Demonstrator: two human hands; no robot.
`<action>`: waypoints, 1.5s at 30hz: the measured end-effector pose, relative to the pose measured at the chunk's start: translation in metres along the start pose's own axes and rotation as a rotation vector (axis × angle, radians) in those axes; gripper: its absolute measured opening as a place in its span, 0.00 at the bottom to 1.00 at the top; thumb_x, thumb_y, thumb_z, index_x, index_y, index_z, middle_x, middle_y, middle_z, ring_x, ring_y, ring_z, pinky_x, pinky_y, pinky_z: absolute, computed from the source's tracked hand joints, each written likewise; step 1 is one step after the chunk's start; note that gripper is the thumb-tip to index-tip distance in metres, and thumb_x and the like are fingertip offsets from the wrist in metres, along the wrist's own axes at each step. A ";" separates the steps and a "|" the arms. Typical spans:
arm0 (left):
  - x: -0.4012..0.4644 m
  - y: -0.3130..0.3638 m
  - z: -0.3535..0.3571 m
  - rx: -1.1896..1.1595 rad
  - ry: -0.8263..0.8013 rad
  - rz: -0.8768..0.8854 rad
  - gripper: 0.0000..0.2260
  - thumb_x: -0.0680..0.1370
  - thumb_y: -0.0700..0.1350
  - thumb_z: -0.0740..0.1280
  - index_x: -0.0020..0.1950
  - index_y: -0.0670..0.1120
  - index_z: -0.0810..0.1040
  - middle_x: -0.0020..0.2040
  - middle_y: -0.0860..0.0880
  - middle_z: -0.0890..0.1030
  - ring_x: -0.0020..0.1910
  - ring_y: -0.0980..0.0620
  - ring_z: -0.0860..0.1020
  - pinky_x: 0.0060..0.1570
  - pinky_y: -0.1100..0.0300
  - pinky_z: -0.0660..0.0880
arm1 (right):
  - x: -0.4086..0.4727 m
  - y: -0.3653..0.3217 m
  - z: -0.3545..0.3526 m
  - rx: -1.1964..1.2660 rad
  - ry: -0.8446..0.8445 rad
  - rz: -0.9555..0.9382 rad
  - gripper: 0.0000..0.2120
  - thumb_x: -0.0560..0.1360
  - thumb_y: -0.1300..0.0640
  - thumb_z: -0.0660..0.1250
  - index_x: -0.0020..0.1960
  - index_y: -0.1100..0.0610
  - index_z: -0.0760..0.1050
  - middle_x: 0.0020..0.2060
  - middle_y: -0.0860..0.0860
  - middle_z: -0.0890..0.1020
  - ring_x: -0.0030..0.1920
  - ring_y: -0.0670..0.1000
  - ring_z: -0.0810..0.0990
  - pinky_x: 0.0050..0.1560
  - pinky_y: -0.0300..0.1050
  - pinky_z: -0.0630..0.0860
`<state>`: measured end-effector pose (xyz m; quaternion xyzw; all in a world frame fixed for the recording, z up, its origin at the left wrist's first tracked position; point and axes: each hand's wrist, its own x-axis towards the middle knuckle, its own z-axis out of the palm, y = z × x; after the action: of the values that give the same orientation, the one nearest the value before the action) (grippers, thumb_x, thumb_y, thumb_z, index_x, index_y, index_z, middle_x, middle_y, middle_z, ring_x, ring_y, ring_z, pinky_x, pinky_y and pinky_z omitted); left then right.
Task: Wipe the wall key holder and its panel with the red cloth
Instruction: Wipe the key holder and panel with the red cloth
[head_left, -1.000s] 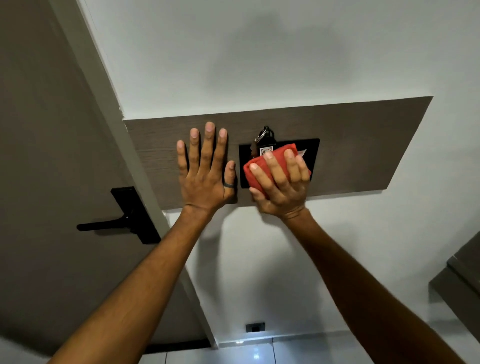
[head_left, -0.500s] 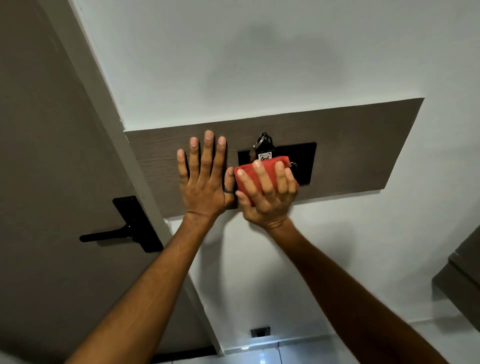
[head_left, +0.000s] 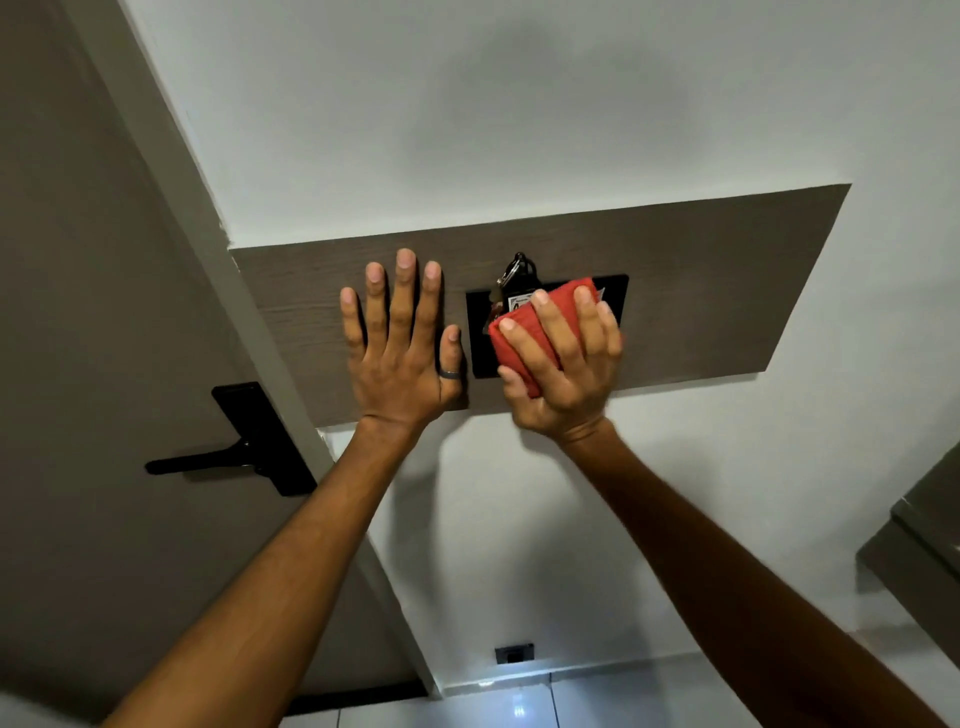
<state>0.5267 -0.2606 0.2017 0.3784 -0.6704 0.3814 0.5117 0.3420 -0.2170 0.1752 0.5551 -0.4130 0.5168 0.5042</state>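
Note:
A brown wood-grain panel (head_left: 701, 291) is fixed across the white wall. A black key holder plate (head_left: 480, 338) sits in its middle, with a bunch of keys (head_left: 514, 275) hanging at its top. My right hand (head_left: 563, 364) presses a folded red cloth (head_left: 519, 338) flat against the plate, just below the keys, covering much of it. My left hand (head_left: 400, 343) lies flat on the panel left of the plate, fingers spread, a dark ring on the thumb.
A grey-brown door (head_left: 78, 312) with a black lever handle (head_left: 244, 452) stands at the left, next to the panel's end. A dark cabinet corner (head_left: 924, 545) juts in at the lower right. A wall socket (head_left: 514, 652) sits low near the tiled floor.
My right hand slid the red cloth left across the plate, then back right and slightly up. The left hand stayed flat on the panel.

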 end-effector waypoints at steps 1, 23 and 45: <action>0.000 0.000 0.000 -0.004 0.000 0.003 0.28 0.84 0.53 0.55 0.83 0.46 0.54 0.83 0.49 0.49 0.83 0.46 0.46 0.82 0.44 0.45 | -0.005 -0.011 0.002 -0.007 0.010 0.023 0.23 0.79 0.43 0.65 0.73 0.47 0.77 0.70 0.53 0.77 0.76 0.62 0.69 0.79 0.57 0.64; -0.005 -0.002 0.006 0.015 0.004 0.009 0.29 0.84 0.54 0.54 0.83 0.47 0.54 0.84 0.48 0.47 0.83 0.45 0.47 0.82 0.43 0.46 | 0.021 0.021 -0.003 0.026 -0.035 0.207 0.23 0.83 0.44 0.59 0.75 0.48 0.73 0.75 0.54 0.74 0.80 0.63 0.64 0.81 0.61 0.60; 0.009 0.016 -0.038 0.009 -0.263 -0.078 0.25 0.86 0.50 0.55 0.83 0.47 0.55 0.83 0.42 0.55 0.83 0.43 0.48 0.81 0.43 0.47 | 0.032 0.037 -0.037 -0.105 -0.141 0.291 0.19 0.84 0.48 0.62 0.70 0.53 0.79 0.70 0.56 0.79 0.73 0.66 0.74 0.72 0.63 0.73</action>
<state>0.5258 -0.2208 0.2156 0.4531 -0.7149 0.3113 0.4320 0.3042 -0.1840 0.2099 0.4972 -0.5498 0.5219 0.4222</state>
